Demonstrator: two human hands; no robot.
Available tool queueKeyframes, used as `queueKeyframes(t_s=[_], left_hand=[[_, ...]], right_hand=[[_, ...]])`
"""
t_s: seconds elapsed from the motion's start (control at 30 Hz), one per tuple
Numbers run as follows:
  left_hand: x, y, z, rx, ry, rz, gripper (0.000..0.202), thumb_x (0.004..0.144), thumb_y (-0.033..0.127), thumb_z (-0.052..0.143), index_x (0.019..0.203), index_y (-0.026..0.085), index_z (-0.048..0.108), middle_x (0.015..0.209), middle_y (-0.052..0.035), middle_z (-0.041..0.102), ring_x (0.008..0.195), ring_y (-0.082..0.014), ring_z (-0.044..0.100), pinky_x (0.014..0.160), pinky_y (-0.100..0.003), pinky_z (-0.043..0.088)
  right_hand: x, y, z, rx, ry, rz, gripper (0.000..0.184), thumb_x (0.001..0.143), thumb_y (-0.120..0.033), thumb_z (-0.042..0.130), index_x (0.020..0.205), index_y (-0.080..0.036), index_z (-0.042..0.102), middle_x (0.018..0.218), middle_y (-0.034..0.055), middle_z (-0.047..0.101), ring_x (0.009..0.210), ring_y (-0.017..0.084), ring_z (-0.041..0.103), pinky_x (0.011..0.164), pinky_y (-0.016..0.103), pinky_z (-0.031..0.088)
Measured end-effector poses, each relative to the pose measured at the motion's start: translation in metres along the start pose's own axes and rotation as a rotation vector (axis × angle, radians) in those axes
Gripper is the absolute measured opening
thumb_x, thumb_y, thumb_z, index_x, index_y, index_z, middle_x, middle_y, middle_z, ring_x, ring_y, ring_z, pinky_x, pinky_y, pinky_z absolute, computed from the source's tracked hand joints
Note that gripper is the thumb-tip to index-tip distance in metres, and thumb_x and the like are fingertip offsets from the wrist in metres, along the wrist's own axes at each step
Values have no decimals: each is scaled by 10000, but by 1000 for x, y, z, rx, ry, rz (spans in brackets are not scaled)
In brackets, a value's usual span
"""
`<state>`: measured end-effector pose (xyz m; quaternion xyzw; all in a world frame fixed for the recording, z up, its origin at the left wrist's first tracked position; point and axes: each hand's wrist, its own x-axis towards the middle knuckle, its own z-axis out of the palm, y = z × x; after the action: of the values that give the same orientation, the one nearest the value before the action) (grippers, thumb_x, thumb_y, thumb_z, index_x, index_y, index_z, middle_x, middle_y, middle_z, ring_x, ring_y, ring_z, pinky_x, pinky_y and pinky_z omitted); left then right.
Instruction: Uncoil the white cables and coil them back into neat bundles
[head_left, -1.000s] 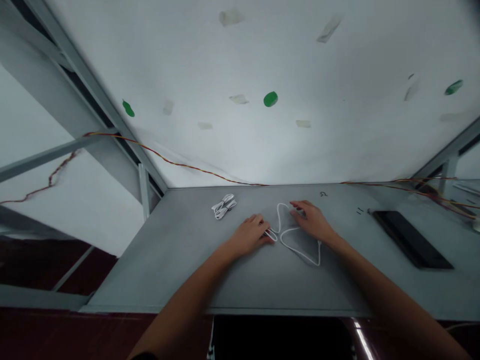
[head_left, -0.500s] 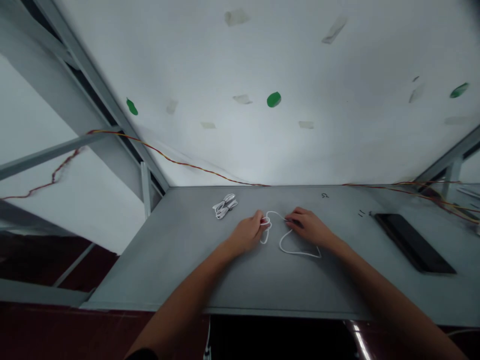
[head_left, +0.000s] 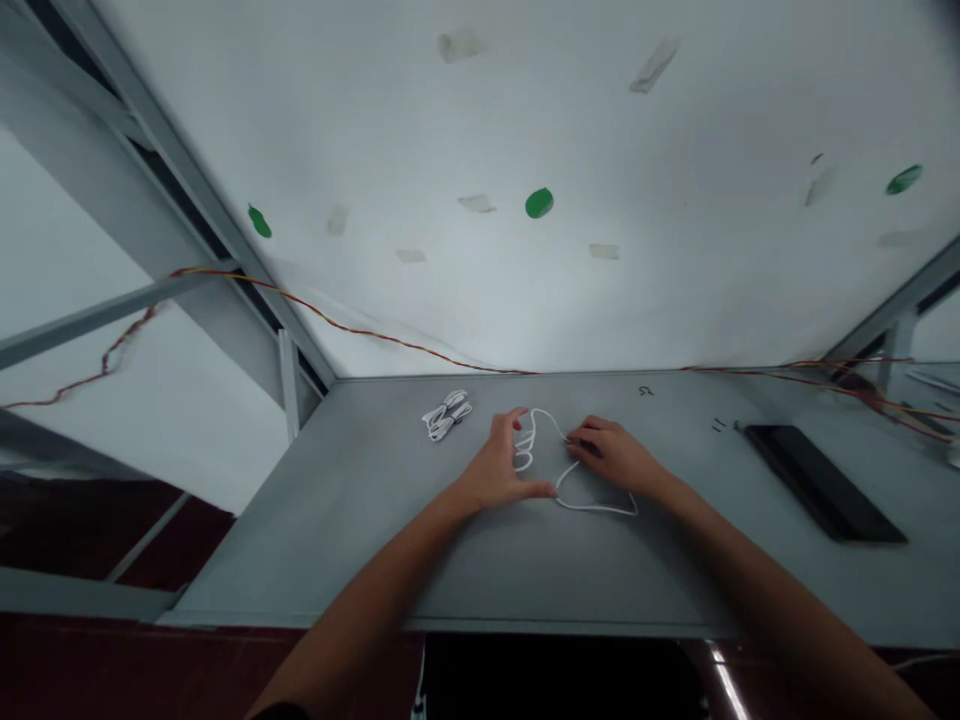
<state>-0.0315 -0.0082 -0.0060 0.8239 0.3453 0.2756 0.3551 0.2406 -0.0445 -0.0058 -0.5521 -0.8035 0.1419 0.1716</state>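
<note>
A thin white cable (head_left: pixel 598 508) lies on the grey table between my two hands, with several small loops at its left end and one wide loop at the right. My left hand (head_left: pixel 496 468) is open beside the small loops, its thumb stretched out to the right and its index finger raised away from it. My right hand (head_left: pixel 613 456) has its fingertips pressed together on the cable, which runs out on both sides of them. Behind my left hand rests a tied bundle of white cable (head_left: pixel 447 415).
A black phone-like slab (head_left: pixel 823 482) lies on the right of the grey table (head_left: pixel 360 520). Twisted red and yellow wires (head_left: pixel 360 331) run along the foot of the white wall (head_left: pixel 420 130). A metal frame (head_left: pixel 161 150) stands at the left.
My left hand has opened from its grip on the loops, thumb swinging out toward me. The small loops have spread apart. My right hand has stayed nearly in place.
</note>
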Motion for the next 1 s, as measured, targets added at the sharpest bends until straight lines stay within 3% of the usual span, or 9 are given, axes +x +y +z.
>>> queueKeyframes(t_s=[0.07,0.2,0.3,0.47,0.6,0.7,0.8,0.9,1.0], left_hand=[[1,-1,3,137,8,19,1170,652,493,966,1615,286,336,1446,-147,451,1113,-272,612,985,-468,572],[2,-2,1,387,-37,75,449,894,291,764,1331,278,664,1489,-112,457,968,-190,646,899,-386,586],[3,-2,-5,434,-97,135,190,917,185,669,1089,219,744,1371,-106,592,1067,-225,646,957,-370,551],[6,3,-14,364,-194,95,166,947,161,561,993,196,716,979,-93,718,1004,-259,626,935,-372,506],[6,5,-13,319,-244,76,189,929,153,566,1031,219,711,1000,-77,735,1009,-256,626,913,-354,484],[6,4,-8,352,-279,68,156,953,273,642,1079,221,717,1029,-88,737,1035,-273,632,908,-358,484],[5,2,-3,406,-269,46,388,943,410,709,1281,221,677,1071,-108,728,1080,-299,637,932,-376,491],[6,2,-2,446,-273,68,500,957,333,682,1440,237,601,1147,-113,723,1093,-298,636,985,-399,480],[7,3,-4,474,-319,113,369,974,253,625,1339,246,674,1118,-102,721,1058,-282,634,999,-397,469]], right_hand=[[0,-1,0,17,-4,-20,268,1035,-303,571,1134,-208,802,1023,102,700,885,211,648,837,343,491],[0,-6,0,91,-36,-101,304,1054,-310,529,1144,-237,811,1052,99,698,924,211,652,863,351,497],[0,-9,-4,153,-72,-107,320,1056,-346,528,1196,-241,796,1068,101,697,949,216,652,871,358,507],[-3,-3,-15,265,-138,-98,303,1033,-391,568,1145,-231,799,1072,92,699,901,201,655,844,351,517],[-3,1,-19,231,-175,-90,216,976,-365,655,1042,-228,809,1012,80,695,877,200,655,828,343,509],[-2,-2,-16,209,-176,-75,198,947,-367,702,1037,-217,794,1006,74,689,866,195,644,803,327,502],[-2,-5,-10,240,-186,-91,169,963,-322,672,1011,-211,790,1000,71,684,859,185,637,791,315,500],[-3,-5,-6,271,-180,-147,203,985,-260,611,1048,-229,801,1047,75,680,892,183,640,828,324,507],[-5,-7,-6,271,-176,-183,263,992,-244,584,1122,-265,811,1119,83,674,952,195,643,887,353,516]])
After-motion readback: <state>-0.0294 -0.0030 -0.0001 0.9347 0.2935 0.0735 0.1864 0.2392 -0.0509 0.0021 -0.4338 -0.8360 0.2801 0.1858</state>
